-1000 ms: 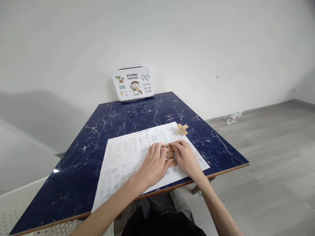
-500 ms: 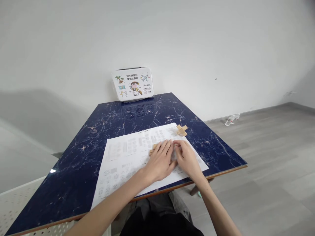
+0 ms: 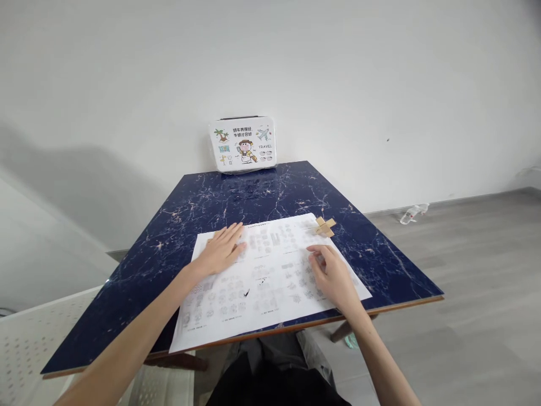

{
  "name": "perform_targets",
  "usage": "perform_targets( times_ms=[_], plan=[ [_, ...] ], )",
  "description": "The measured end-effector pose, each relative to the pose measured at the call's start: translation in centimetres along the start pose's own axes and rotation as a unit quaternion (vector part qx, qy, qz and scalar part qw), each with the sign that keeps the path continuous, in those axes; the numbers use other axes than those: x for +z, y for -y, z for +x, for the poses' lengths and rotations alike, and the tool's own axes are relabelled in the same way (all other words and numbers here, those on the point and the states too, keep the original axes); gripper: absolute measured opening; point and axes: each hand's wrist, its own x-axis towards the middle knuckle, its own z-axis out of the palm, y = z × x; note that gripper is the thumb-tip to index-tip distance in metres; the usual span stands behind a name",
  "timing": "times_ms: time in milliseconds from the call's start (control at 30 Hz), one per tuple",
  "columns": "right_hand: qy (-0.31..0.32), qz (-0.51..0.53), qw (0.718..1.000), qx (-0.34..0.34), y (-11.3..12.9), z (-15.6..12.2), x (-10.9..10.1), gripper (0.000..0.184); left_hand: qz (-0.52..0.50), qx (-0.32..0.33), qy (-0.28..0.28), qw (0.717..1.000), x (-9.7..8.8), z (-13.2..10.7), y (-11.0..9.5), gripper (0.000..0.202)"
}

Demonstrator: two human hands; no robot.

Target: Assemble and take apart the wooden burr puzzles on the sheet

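Observation:
A large white sheet (image 3: 236, 332) printed with rows of faint grey figures lies on the blue table. My left hand (image 3: 222, 251) rests flat on its upper left part, fingers stretched out. A bit of tan wood (image 3: 209, 241) shows beside its fingers; most of that piece is covered. My right hand (image 3: 333, 273) is over the sheet's right side, fingers loosely curled, with a gap between thumb and forefinger and nothing visible between them. Beyond it, a cross-shaped wooden piece (image 3: 325, 227) overlaps the sheet's upper right corner.
The dark blue marbled table (image 3: 296, 189) has a wooden edge near my body. A white case (image 3: 245, 145) with cartoon prints stands at the back against the wall. On the grey floor to the right lies a clear plastic bottle (image 3: 409, 215). White perforated furniture (image 3: 25, 332) is at the lower left.
My left hand has slid left and away from my right hand, and the wooden piece by its fingers has shifted left too. More of the printed sheet shows between the hands. The view has shifted slightly.

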Motion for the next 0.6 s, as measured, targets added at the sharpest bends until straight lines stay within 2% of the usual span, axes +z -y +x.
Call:
perform_targets(
  times_ms=[133, 233, 433, 600],
  plan=[
    [0.010, -0.003, 1.000, 0.007, 0.0, -0.1, 0.0, 0.026, 0.008, -0.017, -0.009, 1.000, -0.6, -0.8, 3.5, 0.074],
    [0.009, -0.002, 1.000, 0.001, -0.1, -0.2, 0.0, 0.027, 0.014, -0.025, -0.012, 1.000, -1.0, -1.2, 5.1, 0.075],
    [0.008, -0.003, 1.000, 0.002, 0.2, -0.1, 0.0, 0.025, 0.027, -0.002, -0.027, 0.999, -1.8, -1.9, 5.4, 0.068],
    [0.018, -0.012, 1.000, 0.003, 0.9, -0.2, 0.0, 0.024, 0.040, -0.005, -0.073, 0.997, -2.0, -2.4, 5.4, 0.057]
  ],
)
